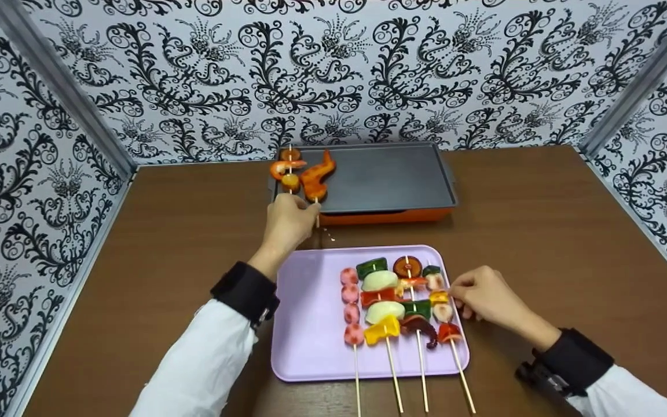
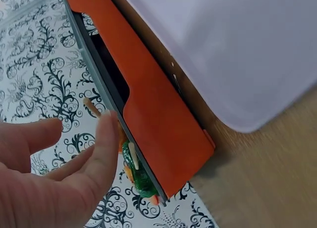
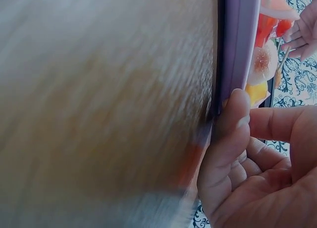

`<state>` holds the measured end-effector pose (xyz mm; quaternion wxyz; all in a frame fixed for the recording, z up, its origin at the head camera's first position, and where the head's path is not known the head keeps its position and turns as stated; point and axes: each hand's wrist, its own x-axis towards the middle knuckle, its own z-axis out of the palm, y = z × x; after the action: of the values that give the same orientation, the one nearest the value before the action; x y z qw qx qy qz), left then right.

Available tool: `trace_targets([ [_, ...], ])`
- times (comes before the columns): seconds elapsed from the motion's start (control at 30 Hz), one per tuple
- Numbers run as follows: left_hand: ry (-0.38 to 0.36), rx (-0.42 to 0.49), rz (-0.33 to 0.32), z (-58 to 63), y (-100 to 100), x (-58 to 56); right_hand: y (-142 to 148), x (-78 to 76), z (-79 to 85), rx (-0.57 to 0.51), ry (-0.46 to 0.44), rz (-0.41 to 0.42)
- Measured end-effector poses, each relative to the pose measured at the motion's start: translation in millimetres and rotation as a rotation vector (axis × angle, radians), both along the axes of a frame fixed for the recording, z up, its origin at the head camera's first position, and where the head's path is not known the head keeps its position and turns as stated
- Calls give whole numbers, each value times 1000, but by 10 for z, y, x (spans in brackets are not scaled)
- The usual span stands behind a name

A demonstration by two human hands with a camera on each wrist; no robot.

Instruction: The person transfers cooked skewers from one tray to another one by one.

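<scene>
My left hand (image 1: 290, 223) is over the front left corner of the grill plate (image 1: 385, 176), beside the stick of a chicken-wing skewer (image 1: 316, 176). In the left wrist view a gap shows between thumb and fingers, with a stick end (image 2: 90, 107) just beyond. A shrimp skewer (image 1: 290, 180) lies left of the wing; the hand hides part of its stick. My right hand (image 1: 493, 298) pinches the right rim of the lilac tray (image 1: 304, 324), close to a skewer with yellow and red pieces (image 1: 449, 333).
On the tray's right half lie a pink sausage skewer (image 1: 352, 313), a vegetable skewer (image 1: 383, 313) and a skewer with an octopus tentacle (image 1: 419, 327); their sticks overhang the front rim. The grill's orange base (image 1: 391, 217) stands behind the tray. Patterned walls (image 1: 333, 69) border the brown table (image 1: 194, 231).
</scene>
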<state>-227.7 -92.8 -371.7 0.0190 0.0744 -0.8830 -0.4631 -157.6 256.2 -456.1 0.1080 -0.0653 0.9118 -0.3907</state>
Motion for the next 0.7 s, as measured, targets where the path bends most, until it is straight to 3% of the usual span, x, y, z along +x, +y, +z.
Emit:
trace_targets([
  [0.27, -153, 348, 26, -43, 74, -151, 20, -5, -17, -1, 5, -4],
  [0.43, -174, 542, 58, -91, 76, -220, 31, 1, -22, 2, 6, 1],
  [0.7, -213, 654, 65, -86, 86, -261, 23, -10, -13, 0, 3, 2],
])
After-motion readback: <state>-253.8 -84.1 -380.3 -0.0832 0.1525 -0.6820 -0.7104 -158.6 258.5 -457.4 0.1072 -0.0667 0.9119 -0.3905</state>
